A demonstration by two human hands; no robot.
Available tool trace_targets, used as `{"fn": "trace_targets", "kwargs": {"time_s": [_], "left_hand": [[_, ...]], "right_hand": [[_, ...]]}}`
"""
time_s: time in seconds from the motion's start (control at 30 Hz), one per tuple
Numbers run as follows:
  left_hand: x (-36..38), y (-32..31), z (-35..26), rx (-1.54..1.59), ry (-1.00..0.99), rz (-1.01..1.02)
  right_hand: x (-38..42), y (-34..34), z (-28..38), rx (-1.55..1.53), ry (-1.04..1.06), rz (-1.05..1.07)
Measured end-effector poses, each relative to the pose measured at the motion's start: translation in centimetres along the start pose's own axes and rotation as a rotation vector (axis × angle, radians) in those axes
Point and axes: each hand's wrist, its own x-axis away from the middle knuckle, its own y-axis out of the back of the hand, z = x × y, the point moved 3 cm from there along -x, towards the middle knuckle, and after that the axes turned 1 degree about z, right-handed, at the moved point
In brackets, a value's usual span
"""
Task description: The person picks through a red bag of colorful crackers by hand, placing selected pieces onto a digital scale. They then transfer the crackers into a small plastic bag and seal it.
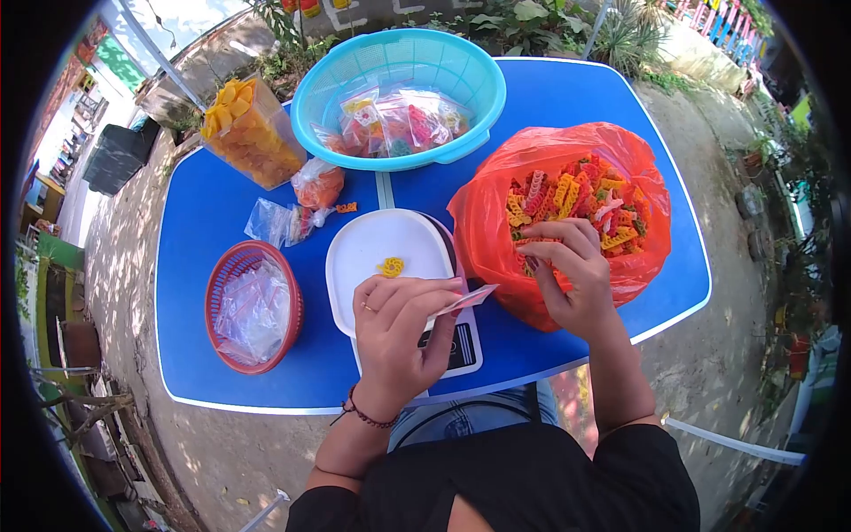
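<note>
My left hand (399,332) is closed in a pinch on a small clear plastic bag (468,300) with a pinkish edge, held above the digital kitchen scale (474,350). Below it, a white tray (350,257) rests on the scale, with a yellow curly cracker (390,266) on it. At the right, my right hand (572,270) hovers at the mouth of a red plastic bag (532,146) filled with colourful ridged crackers (576,197). Its fingers are bent toward the thumb; whatever they may pinch is too small to make out.
A turquoise basket (306,111) with several packed bags stands at the back. Beside it are a clear container of yellow chips (257,137) and a knotted bag of orange stuff (317,184). A red basket (297,310) of empty plastic bags (255,310) sits left on the blue table (191,257).
</note>
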Motion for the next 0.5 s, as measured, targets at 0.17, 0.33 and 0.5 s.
{"fn": "trace_targets", "kwargs": {"time_s": [0.17,0.33,0.5], "left_hand": [[-1.1,-5.3,-3.9,0.106,-0.196,0.28],[-1.0,-10.3,-4.3,-0.089,-0.232,0.548],[-0.9,-11.3,-4.7,-0.137,-0.224,0.593]], "right_hand": [[3.1,3.4,-2.9,0.04,-0.195,0.048],[4.6,4.9,-3.8,0.067,-0.166,0.217],[4.5,6.4,-2.7,0.209,-0.097,0.349]]}}
